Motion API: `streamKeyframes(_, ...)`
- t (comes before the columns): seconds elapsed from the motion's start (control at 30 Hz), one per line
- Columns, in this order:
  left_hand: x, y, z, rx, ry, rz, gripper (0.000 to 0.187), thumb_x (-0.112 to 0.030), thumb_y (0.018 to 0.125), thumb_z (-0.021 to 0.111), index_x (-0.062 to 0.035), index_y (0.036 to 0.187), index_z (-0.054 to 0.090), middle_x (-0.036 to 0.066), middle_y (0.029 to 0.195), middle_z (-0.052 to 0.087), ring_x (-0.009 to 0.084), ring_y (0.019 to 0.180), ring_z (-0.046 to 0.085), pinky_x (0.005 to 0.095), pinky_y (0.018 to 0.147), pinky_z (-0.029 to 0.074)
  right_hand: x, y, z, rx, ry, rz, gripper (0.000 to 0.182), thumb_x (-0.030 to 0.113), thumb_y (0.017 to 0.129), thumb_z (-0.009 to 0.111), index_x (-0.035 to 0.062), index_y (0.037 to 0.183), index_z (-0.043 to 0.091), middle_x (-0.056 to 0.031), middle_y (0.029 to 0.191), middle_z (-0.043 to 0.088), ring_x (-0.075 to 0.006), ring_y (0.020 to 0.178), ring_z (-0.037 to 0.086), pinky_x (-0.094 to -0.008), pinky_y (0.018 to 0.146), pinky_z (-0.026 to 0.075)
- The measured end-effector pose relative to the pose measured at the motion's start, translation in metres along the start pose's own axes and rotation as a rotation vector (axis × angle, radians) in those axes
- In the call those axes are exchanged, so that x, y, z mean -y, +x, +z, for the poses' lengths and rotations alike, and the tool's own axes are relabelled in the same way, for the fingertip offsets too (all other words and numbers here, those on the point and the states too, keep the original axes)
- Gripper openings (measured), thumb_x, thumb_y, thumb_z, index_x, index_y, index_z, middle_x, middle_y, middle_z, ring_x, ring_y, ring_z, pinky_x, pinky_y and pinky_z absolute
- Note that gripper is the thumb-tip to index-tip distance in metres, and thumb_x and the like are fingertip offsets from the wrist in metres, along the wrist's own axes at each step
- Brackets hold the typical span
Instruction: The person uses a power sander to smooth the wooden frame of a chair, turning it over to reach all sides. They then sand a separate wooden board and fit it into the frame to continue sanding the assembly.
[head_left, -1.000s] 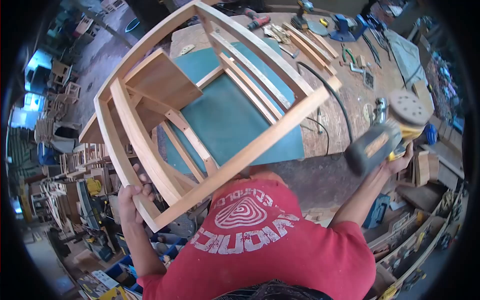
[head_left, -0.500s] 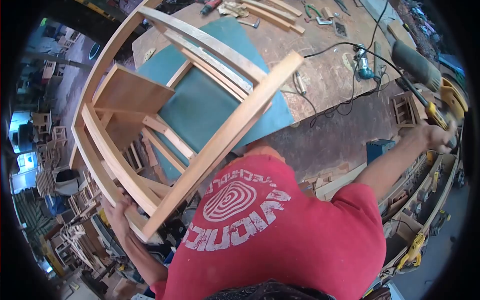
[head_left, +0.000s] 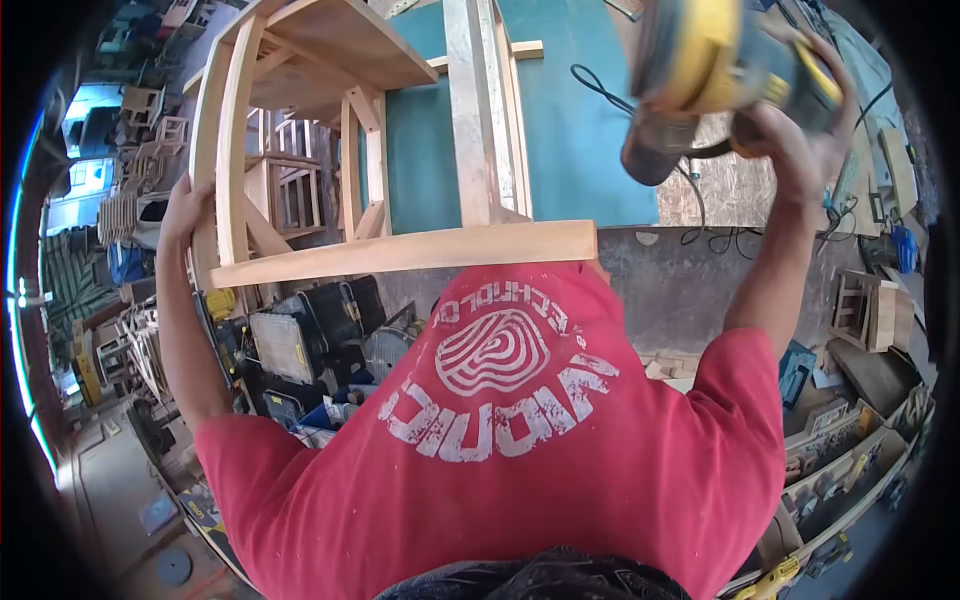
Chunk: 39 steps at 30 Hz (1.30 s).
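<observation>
A pale wooden chair frame (head_left: 400,254) stands tilted at the upper left, over a green sheet (head_left: 585,135) on the workbench. My left hand (head_left: 190,210) is wrapped round the curved rails at its left side. At the upper right, my right hand (head_left: 800,150) grips a yellow-and-black power sander (head_left: 700,60), smeared by motion. The sander is raised close to the camera and stands apart from the chair frame. A dark cord (head_left: 600,88) lies near it.
Below the bench on the left are dark tool cases (head_left: 290,340). Wooden bins with tools (head_left: 850,470) line the lower right. A small wooden frame (head_left: 862,310) stands at the right, and chair parts (head_left: 140,220) are stacked far left.
The chair frame has turned, its long front rail now lying nearly level. My right hand has brought the sander up and inward from the far right. My left hand stays on the frame.
</observation>
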<state>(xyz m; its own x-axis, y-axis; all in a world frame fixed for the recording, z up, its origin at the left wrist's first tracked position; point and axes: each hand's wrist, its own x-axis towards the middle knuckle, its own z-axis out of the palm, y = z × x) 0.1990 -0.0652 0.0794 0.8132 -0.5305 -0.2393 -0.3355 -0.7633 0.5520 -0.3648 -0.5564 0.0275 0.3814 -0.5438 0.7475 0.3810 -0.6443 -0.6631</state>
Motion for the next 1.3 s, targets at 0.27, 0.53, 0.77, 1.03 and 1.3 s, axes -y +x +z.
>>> streamKeyframes(0.27,0.000,0.000,0.007,-0.098,0.036,-0.054,0.043,-0.030,0.102,0.065,0.0045,0.128,0.063,0.010,0.111,0.073,0.0144,0.095,0.067,0.0307,0.084,0.054,-0.011,0.045,0.071,0.564,0.095,-0.308,0.082,0.026,0.069,0.092,-0.0019,0.135,0.054,-0.0137,0.120,0.064,-0.0214,0.111,0.063,-0.0355,0.097,0.050)
streamKeyframes(0.53,0.013,0.015,0.002,-0.101,0.085,-0.057,0.043,-0.031,0.102,0.066,0.0045,0.126,0.063,0.009,0.107,0.073,0.0138,0.090,0.067,0.0300,0.080,0.054,0.008,0.059,0.109,0.641,0.090,-0.505,0.076,0.025,0.070,0.091,-0.0059,0.131,0.059,-0.0149,0.118,0.065,-0.0211,0.107,0.064,-0.0326,0.093,0.052)
streamKeyframes(0.77,0.009,0.007,-0.006,-0.126,0.076,-0.104,0.050,-0.035,0.100,0.068,0.0058,0.128,0.064,0.013,0.110,0.074,0.0173,0.092,0.070,0.0324,0.081,0.055,0.024,0.068,0.126,0.657,0.177,-0.698,0.067,0.022,0.073,0.086,-0.0069,0.127,0.060,-0.0137,0.110,0.066,-0.0191,0.095,0.066,-0.0320,0.085,0.054)
streamKeyframes(1.03,0.017,0.010,-0.009,-0.139,0.046,-0.084,0.046,-0.033,0.098,0.071,0.0049,0.125,0.066,0.012,0.108,0.074,0.0177,0.089,0.070,0.0339,0.078,0.056,0.048,0.079,0.133,0.685,0.211,-0.719,0.063,0.017,0.070,0.082,-0.0034,0.126,0.063,-0.0150,0.110,0.068,-0.0271,0.096,0.069,-0.0357,0.085,0.057)
streamKeyframes(1.3,0.017,-0.002,0.000,-0.274,0.145,0.102,0.040,-0.027,0.093,0.072,0.0061,0.115,0.068,0.013,0.085,0.074,0.0167,0.064,0.068,0.0352,0.058,0.056,0.029,0.121,0.128,0.673,-0.002,0.135,0.064,0.020,0.072,0.083,0.0053,0.130,0.060,-0.0098,0.107,0.067,-0.0203,0.103,0.066,-0.0344,0.091,0.055)
